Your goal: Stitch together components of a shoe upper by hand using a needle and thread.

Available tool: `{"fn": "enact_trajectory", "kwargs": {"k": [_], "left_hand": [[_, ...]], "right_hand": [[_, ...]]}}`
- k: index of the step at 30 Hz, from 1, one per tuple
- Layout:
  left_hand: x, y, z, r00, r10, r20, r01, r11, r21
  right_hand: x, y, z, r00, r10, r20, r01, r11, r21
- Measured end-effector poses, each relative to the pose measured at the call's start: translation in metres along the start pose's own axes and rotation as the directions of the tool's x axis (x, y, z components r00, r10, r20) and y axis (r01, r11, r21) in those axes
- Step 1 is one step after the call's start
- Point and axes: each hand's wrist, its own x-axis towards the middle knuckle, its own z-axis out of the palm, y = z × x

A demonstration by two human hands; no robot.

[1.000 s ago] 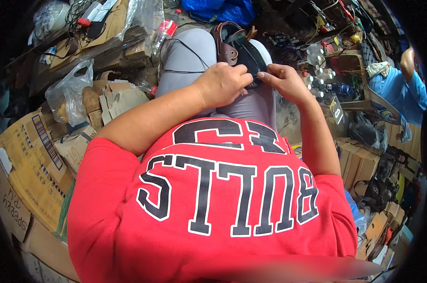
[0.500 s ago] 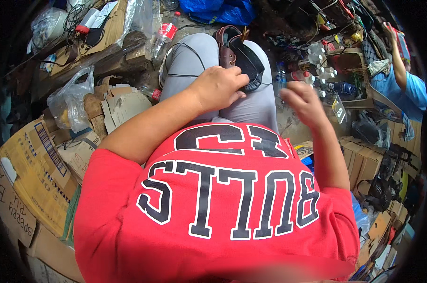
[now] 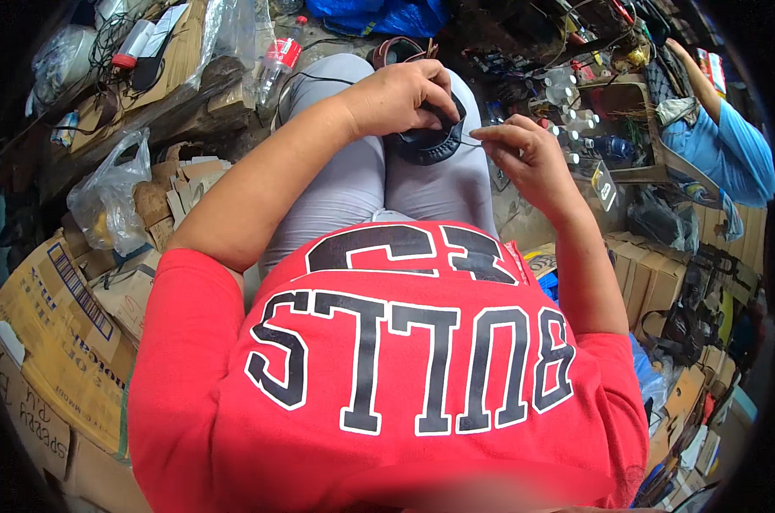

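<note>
On my lap lies a shoe, its black gathered edge point(image 3: 430, 152) toward me and its brown leather part point(image 3: 398, 51) at the far end. My left hand point(image 3: 403, 98) grips it from above, fingers curled into the black opening, and hides much of its middle. Just right of the shoe, my right hand point(image 3: 529, 158) pinches a thin dark thread point(image 3: 471, 142) that runs to the black edge. Whether a needle is also in those fingers is too small to tell. A dark cord point(image 3: 326, 79) loops over my left thigh.
Cardboard boxes point(image 3: 58, 333) and a plastic bag point(image 3: 109, 201) stand at left, a red-labelled bottle point(image 3: 278, 64) beyond my left knee. Several white-capped bottles point(image 3: 563, 90) stand to the right. A person in a blue shirt point(image 3: 721, 158) is at far right.
The shoe has turned, its black edge now facing me. My left hand has moved up and away from me over it. My right hand has moved slightly up and left, fingers pinched on the thread.
</note>
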Motion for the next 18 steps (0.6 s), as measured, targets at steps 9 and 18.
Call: {"fn": "enact_trajectory", "kwargs": {"k": [9,18], "left_hand": [[-0.002,-0.010,0.001,1.000,0.001,-0.022,0.000,0.999,0.043],[-0.004,-0.012,0.001,1.000,-0.002,-0.009,0.002,0.999,0.032]], "right_hand": [[0.011,-0.019,-0.004,0.998,0.054,0.032,-0.047,0.984,-0.173],[0.006,-0.018,0.013,0.998,0.050,-0.027,-0.053,0.989,-0.136]]}}
